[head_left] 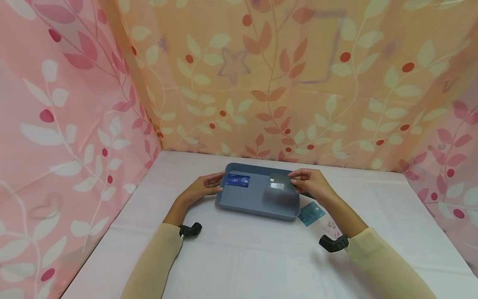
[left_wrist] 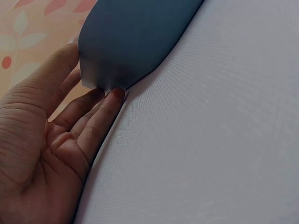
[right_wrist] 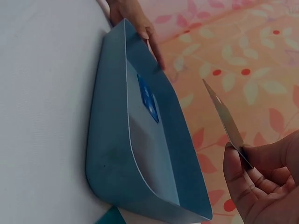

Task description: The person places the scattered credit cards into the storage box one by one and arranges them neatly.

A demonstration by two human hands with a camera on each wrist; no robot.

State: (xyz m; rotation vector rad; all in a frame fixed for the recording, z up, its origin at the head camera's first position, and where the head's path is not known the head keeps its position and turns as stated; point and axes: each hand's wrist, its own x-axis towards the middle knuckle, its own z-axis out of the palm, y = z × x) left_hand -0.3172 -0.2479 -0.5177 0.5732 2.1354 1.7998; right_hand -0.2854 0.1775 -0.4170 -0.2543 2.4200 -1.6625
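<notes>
Thin, glossy rect. card (head_left: pixel 281 183) — over rnd-cornered tray (head_left: pixel 240 201)

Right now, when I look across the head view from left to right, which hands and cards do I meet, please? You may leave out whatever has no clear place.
Left hand → blue card in the tray → dark card → right hand.

Free room in tray (head_left: pixel 242 202) between blue card (head_left: pixel 238 180) and dark card (head_left: pixel 281 181) — rim (head_left: pixel 257 213) around
</notes>
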